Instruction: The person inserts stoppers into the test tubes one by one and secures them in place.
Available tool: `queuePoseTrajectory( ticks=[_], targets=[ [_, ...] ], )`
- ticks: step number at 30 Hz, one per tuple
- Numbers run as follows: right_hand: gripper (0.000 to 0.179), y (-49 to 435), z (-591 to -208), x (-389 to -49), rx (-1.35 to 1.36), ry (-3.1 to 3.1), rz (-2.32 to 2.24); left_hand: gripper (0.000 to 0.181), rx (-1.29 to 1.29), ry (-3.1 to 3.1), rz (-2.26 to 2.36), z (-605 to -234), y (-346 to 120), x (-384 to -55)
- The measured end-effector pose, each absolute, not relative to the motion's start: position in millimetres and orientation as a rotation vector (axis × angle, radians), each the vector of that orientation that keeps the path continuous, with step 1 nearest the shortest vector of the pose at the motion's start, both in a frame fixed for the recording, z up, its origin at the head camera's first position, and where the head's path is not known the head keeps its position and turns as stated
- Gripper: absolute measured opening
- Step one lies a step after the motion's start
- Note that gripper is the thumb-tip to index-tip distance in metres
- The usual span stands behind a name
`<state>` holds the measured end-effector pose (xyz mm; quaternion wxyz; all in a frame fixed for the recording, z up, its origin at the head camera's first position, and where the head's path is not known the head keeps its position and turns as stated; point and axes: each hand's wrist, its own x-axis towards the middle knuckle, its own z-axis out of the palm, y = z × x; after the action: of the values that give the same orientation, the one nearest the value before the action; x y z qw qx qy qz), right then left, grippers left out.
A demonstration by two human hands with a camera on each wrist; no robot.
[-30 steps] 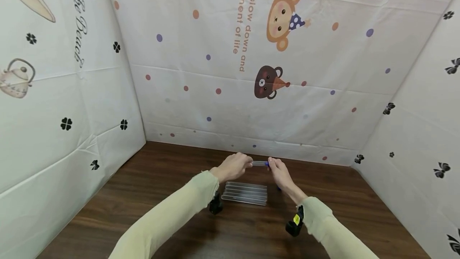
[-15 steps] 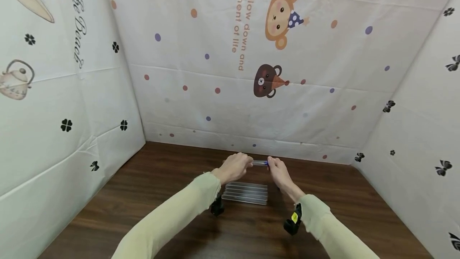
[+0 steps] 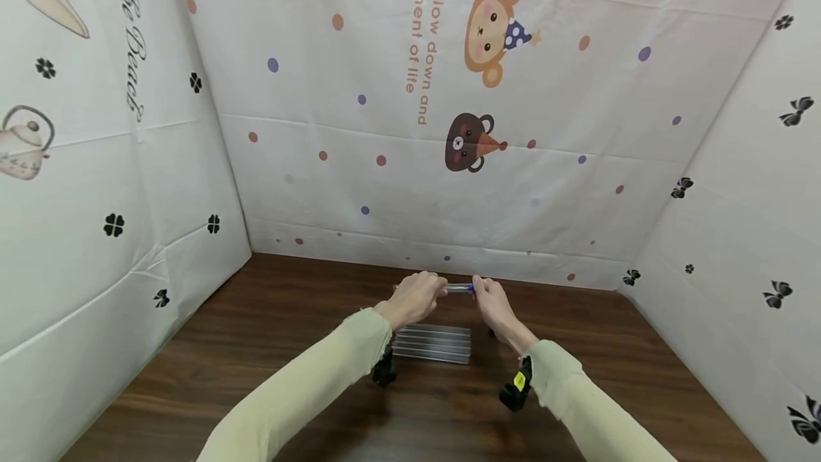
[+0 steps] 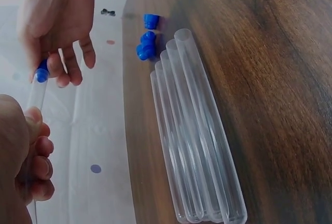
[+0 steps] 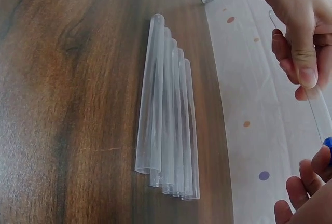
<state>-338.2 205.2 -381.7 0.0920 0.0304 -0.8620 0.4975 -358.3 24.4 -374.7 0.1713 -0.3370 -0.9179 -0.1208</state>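
Held up over the far part of the table is a clear test tube [image 3: 458, 288], lying roughly level between both hands. My left hand [image 3: 415, 298] grips it around the body, thumb and fingers curled, its rounded end sticking out behind the hand in the right wrist view. A blue stopper [image 4: 41, 72] sits at the tube's mouth, pinched by the thumb and fingers of my right hand [image 3: 497, 307]. How deep the stopper sits is hidden by the fingers. Below the hands, several more clear test tubes [image 5: 166, 115] lie side by side on the table, without stoppers.
Several loose blue stoppers [image 4: 147, 46] lie on the dark wooden table [image 3: 308, 391], beyond the open ends of the tube row. A printed white sheet [image 3: 359, 184] rises behind the table and along both sides. Each wrist carries a black camera [image 3: 515, 394].
The head view has turned slightly, so everything sits a little farther left in it. Both hands keep their hold on the tube and stopper, and the tube row lies where it was.
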Motion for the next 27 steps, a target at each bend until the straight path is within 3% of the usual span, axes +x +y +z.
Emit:
queuePoseTrajectory(
  ticks=[27],
  targets=[
    [0.052,210.3,-376.8,-352.5,0.077,-2.747,1.386,0.018,-1.049,-2.663,-0.368,-371.2,19.6,-375.3]
  ],
)
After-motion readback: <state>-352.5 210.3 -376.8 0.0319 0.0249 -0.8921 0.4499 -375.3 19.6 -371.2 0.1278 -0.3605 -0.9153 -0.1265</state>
